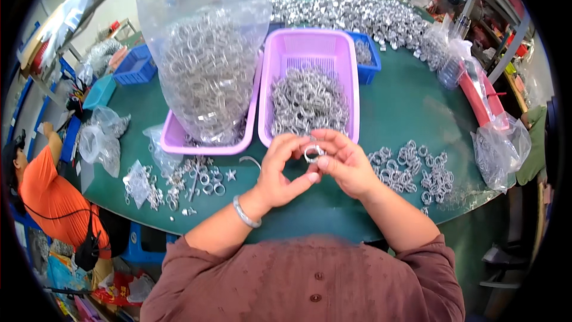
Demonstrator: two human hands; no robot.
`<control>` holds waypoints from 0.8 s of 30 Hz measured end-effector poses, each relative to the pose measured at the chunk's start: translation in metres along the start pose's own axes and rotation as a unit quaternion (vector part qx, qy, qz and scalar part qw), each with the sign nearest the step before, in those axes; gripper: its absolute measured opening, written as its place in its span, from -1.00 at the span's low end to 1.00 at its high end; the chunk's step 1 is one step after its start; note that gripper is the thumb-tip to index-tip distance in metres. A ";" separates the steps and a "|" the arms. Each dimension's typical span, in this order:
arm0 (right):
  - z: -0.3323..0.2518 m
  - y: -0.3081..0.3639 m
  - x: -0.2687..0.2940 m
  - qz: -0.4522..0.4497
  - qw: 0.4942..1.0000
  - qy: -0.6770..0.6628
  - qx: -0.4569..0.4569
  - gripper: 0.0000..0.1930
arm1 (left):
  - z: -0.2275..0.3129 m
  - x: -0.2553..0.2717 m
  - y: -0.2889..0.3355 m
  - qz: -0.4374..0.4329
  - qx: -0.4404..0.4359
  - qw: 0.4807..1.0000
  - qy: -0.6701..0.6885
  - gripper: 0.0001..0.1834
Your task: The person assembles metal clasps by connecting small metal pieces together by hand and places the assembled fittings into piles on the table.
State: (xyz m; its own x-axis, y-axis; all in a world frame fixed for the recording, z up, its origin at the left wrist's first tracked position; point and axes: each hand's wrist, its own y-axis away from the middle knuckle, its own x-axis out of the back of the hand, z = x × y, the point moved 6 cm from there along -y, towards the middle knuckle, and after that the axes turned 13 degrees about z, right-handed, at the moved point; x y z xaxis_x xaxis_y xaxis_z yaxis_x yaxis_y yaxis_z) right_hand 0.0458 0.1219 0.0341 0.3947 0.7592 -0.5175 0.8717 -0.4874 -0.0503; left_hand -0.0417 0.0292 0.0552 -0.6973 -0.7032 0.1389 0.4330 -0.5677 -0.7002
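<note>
Both hands meet above the green surface (393, 113), just in front of the purple basket (310, 53) of metal rings. The left hand (280, 170) and right hand (345, 164) curl their fingertips together, pinching one small metal ring (312, 154) between them.

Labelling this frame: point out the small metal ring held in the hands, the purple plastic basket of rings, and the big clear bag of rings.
small metal ring (312, 153), head view, its rim
purple plastic basket (310, 40), head view, bare back wall
big clear plastic bag (205, 65), head view, its front
</note>
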 end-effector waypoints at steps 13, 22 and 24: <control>0.004 -0.003 0.001 0.010 0.998 0.059 0.006 -0.60 | -0.013 0.003 0.005 0.035 0.023 0.999 -0.021 -0.57; 0.003 -0.004 0.012 0.033 0.995 0.090 0.015 -0.66 | -0.022 0.003 0.008 0.059 0.093 0.993 0.048 -0.59; 0.003 -0.005 0.010 0.033 0.994 0.098 0.018 -0.70 | -0.022 0.004 0.009 0.056 0.098 0.992 0.052 -0.60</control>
State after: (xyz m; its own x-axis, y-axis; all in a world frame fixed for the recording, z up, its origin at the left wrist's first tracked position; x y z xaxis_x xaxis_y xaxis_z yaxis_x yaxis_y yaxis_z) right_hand 0.0443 0.1303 0.0265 0.5026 0.7929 -0.3445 0.8325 -0.5514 -0.0547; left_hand -0.0529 0.0305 0.0342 -0.6897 -0.7240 -0.0116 0.6062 -0.5686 -0.5561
